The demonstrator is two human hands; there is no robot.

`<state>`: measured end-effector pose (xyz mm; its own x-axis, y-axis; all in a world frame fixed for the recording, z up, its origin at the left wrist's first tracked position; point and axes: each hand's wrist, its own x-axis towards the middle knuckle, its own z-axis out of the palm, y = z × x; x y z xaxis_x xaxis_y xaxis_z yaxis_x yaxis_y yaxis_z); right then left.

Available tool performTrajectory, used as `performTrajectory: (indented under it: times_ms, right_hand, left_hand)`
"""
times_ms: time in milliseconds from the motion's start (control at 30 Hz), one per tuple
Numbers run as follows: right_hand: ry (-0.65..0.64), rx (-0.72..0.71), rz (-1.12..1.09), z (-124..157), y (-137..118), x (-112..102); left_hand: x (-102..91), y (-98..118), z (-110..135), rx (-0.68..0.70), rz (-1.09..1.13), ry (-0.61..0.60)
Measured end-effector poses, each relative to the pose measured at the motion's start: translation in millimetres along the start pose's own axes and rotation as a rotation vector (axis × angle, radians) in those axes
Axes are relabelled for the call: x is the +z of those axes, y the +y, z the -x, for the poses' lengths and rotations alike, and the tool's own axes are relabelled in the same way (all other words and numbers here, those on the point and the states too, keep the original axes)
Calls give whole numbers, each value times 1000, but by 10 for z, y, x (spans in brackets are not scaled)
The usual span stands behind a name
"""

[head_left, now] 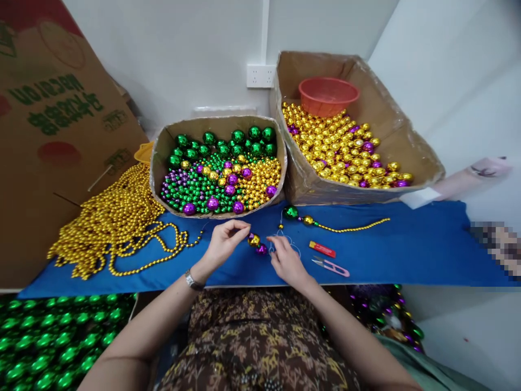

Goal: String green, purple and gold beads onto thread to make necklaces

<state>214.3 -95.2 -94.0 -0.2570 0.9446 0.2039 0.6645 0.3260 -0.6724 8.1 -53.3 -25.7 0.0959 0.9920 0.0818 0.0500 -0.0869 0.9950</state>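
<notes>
My left hand (227, 239), with a watch on its wrist, pinches thumb and forefinger together at the upper end of a short beaded string (254, 240). Gold and purple shiny beads sit along it; the thread inside the pinch is too fine to make out. My right hand (286, 259) is just right of these beads, fingers curved and apart, beside a loose white thread (296, 247). A small gold bead (281, 226) is on the thread above it. Behind lies a strand with a large green bead (290, 212), a gold bead (308, 220) and a gold bead chain (354, 229).
A red-and-yellow lighter (323, 249) and pink thread snips (330, 266) lie right on the blue cloth (423, 244). Behind stand a box of mixed beads (157, 157) and a taller box (325, 190) with gold beads and a red basin (329, 95). Gold chains (109, 212) pile up left.
</notes>
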Motion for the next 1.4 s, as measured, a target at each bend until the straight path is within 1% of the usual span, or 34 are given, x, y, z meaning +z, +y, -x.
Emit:
performTrajectory:
  times_ms: [67, 133, 200, 233, 333, 433, 533, 633, 667, 700, 767, 833, 900, 933, 1000, 1067, 1167, 1233, 1267, 1333, 1400]
  right_hand:
    - [10, -27, 35, -60, -41, -161]
    - [58, -68, -2, -159, -155, -331]
    - [110, -112, -63, -280, -317, -443]
    - [121, -133, -91, -341, -401, -463]
    - [91, -210, -167, -488, -589, -385]
    - [28, -309, -232, -556, -636, -219]
    - [17, -342, -240, -554, -608, -135]
    - [70, -325, -253, -519, -605, -167]
    - [83, -312, -267, -504, -615, -191]
    - [91, -293, -281, -487, -631, -216]
    - [109, -241, -301, -449, -668, -263]
    - [117, -197, -317, -407, -706, -306]
    - [107, -164, -344, -361, -738, -361]
    - [102, -146, -363, -337, -751, -402]
    - [104, -99, -410, -283, -772, -522]
    - [132, -49, -469, -217, -784, -697]
    - [218, 7, -547, -91, -776, -1013]
    - [307, 22, -568, 5, -747, -1197]
    - [348, 26, -574, 51, -725, -1267]
    - [412, 44, -590, 129, -672, -1350]
    - [458, 76, -608, 179, -619, -1371]
  left_hand:
    - [-12, 175, 20, 129, -93, 9]
    - [-26, 402, 18, 250, -150, 1]
    - [-26, 625, 1, 337, -150, 8]
    - [-19, 719, -9, 370, -137, 15]
    - [13, 896, -12, 450, -97, 20]
    - [15, 915, 36, 492, -82, 23]
    - [-38, 816, 101, 479, -28, 43]
    - [-127, 609, 129, 427, 76, 24]
    - [-155, 514, 129, 403, 85, -12]
    - [-178, 407, 125, 376, 70, -72]
    - [-190, 172, 118, 326, -13, -249]
    - [-140, -62, 123, 286, -128, -421]
    - [-25, -257, 142, 277, -261, -506]
    - [47, -335, 153, 293, -330, -535]
    - [195, -454, 166, 368, -474, -590]
    - [314, -539, 150, 461, -636, -636]
    - [406, -621, 51, 544, -887, -659]
    - [423, -637, -63, 601, -1007, -632]
    - [423, -632, -128, 637, -1051, -598]
    - [413, -605, -258, 700, -1125, -509]
    - [391, -574, -356, 745, -1185, -449]
